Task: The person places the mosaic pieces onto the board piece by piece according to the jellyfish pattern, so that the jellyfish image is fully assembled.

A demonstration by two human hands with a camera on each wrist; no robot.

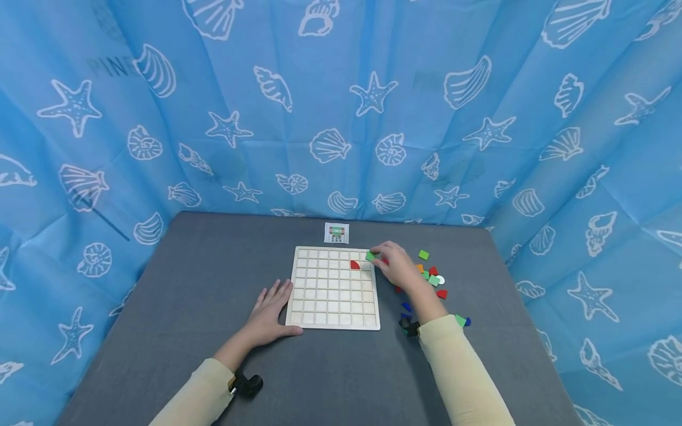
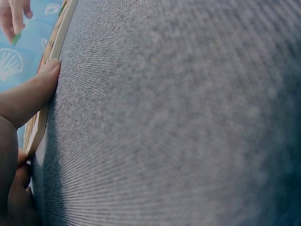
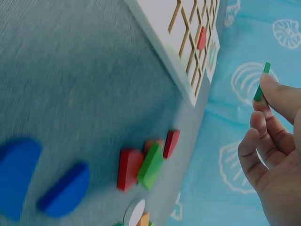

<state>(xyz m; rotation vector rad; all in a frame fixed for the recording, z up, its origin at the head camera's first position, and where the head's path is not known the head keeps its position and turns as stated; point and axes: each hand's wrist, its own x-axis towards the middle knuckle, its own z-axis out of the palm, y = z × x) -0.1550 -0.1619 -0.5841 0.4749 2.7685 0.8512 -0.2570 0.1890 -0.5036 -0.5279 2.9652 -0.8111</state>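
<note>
Two bare hands work at a gray counter (image 1: 240,260), both forearms in pale yellow sleeves (image 1: 463,373) that reach in from the near side. Black devices (image 1: 248,386) are strapped at the wrists. The left hand (image 1: 269,316) lies at the left side of a pale gridded board (image 1: 333,296), its grip wide, fingers spread against the left edge and thumb at the near left corner.

To the right, a green piece (image 1: 460,320) and a dark blue piece (image 1: 467,322) lie just beside the right sleeve. A little farther off, another blue piece (image 1: 407,307) rests between board and forearm. Beyond the right forearm, a loose scatter of pieces spreads over the counter: a red one (image 1: 442,294), a white disc (image 1: 440,280) touching a pale green piece (image 1: 434,281), and, farthest of these, a lone light green piece (image 1: 423,255).

At the board's far right corner, the right hand (image 1: 396,266) holds a small green tile (image 1: 370,256), its grip narrow, the piece pinched between thumb and index finger. The right wrist view shows the tile edge-on and raised. Left of it, a red piece with a curved edge (image 1: 354,265) sits in a cell of the second row from the far edge.

Just past the board lies a card (image 1: 337,233) with a colored printed figure. Behind everything hangs a blue curtain (image 1: 341,106) patterned with white shells and starfish.
</note>
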